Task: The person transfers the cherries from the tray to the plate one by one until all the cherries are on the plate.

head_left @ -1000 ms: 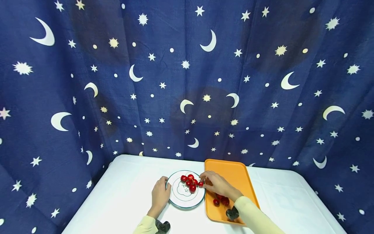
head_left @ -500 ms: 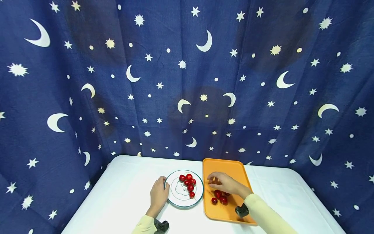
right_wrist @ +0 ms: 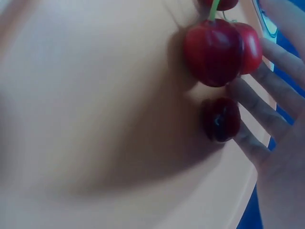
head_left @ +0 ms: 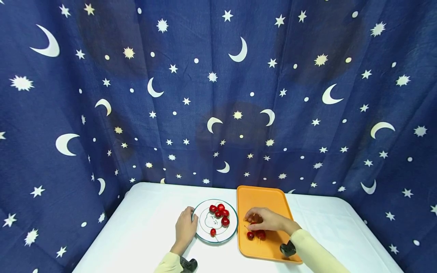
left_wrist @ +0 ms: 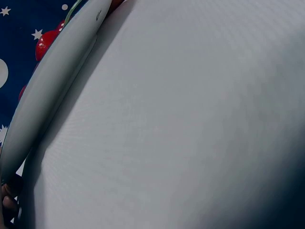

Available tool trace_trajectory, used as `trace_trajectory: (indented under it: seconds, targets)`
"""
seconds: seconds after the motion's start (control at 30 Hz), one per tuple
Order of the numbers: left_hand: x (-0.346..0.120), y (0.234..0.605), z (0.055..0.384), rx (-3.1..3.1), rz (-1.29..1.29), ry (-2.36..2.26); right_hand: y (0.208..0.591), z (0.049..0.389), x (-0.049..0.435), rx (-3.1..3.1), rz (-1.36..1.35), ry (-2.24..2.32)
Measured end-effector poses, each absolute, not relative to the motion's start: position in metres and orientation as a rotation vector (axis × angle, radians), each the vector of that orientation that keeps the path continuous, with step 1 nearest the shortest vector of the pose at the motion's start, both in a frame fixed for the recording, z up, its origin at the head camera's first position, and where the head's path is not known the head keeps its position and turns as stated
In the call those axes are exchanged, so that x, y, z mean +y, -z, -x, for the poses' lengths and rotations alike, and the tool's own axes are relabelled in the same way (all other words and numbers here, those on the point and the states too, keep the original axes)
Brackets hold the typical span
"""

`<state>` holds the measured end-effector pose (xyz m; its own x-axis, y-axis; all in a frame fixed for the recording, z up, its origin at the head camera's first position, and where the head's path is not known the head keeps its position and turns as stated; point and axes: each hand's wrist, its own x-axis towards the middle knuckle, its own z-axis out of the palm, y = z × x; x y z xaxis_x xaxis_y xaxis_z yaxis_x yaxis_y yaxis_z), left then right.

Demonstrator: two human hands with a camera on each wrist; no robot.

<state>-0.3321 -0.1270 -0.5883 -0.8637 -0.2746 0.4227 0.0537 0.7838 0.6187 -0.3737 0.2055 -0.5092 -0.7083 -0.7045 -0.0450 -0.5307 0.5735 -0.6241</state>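
Observation:
Several red cherries with stems lie on a white plate with a dark rim, on the table. My left hand grips the plate's left edge, thumb by the rim; in the left wrist view fingertips show at the plate's underside. My right hand is over an orange tray, its fingers spread beside more cherries. In the right wrist view the fingers stretch behind a cherry with a green stem and a darker cherry; no grip on either shows.
The white-covered table carries the plate and, to its right, the tray. A blue curtain with moons and stars hangs behind and at both sides. A dark device is on my right wrist, another device on my left.
My right hand has drawn back from the plate to the tray and lowered over the cherries there. A cherry let go on the plate has rolled toward its near side. The left hand keeps its place.

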Motion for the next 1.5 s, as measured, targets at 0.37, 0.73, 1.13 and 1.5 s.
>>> trace_trajectory:
  seconds: [0.37,0.73,1.13,1.5]
  targets:
    - [-0.126,0.591,0.33,-2.494,-0.178,0.897,0.517,0.373,0.199,2.489,1.047,0.822]
    - [-0.128,0.588,0.329,-2.475,-0.161,0.884,0.517,0.371,0.194,2.515,1.057,0.771]
    - [-0.128,0.586,0.33,-2.47,-0.153,0.889,0.518,0.373,0.197,2.595,1.143,0.745]
    - [-0.127,0.584,0.329,-2.461,-0.149,0.888,0.522,0.378,0.199,2.776,1.193,0.717]
